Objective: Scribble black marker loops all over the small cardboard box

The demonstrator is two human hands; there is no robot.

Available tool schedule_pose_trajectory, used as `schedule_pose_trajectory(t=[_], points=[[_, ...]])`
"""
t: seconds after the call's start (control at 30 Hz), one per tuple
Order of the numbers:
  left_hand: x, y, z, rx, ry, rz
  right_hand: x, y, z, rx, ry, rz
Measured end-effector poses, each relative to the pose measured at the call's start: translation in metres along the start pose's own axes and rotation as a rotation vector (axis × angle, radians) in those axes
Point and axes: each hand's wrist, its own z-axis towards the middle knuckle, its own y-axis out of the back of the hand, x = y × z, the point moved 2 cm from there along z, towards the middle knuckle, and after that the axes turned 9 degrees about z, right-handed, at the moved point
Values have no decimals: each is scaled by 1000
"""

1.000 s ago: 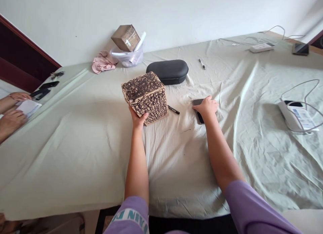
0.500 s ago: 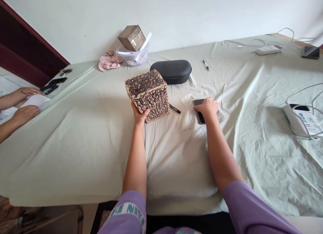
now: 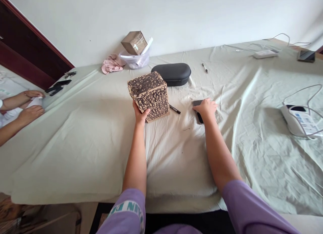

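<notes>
My left hand [image 3: 140,113] grips the lower left corner of a cardboard box [image 3: 152,98] covered in black scribbled loops, its thumb on the near face. The box is tilted a little on the cloth. A black marker [image 3: 175,109] lies at its right side, one end hidden behind it. To the right, my right hand [image 3: 207,108] rests over a dark smartphone [image 3: 200,118], thumb at its left edge and fingers across its right side. The phone lies on the cloth, partly covered by the hand.
Behind the box lies a black hard case [image 3: 173,73]; a pen [image 3: 205,68] is right of it. A plastic tub [image 3: 136,62] holds a brown box [image 3: 134,43]. Corded white devices [image 3: 297,119] are at right. Another person's hands [image 3: 31,113] hold white paper at left.
The camera view has shifted slightly. My hands stay on the box and the phone. The other person's hands and paper have moved a little.
</notes>
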Motion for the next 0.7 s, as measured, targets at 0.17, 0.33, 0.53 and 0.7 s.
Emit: schedule_pose_trajectory(t=[0.17,0.33,0.53,0.7], points=[[0,0,0,-11,-6,7,0,-1,1,-29,-10,24],[2,-1,1,-19,-19,15,-1,-3,3,-11,-8,10],[4,-1,2,-18,-27,-9,2,-1,1,17,-21,-2],[1,-2,1,-14,-10,-15,2,2,-1,32,-17,2]])
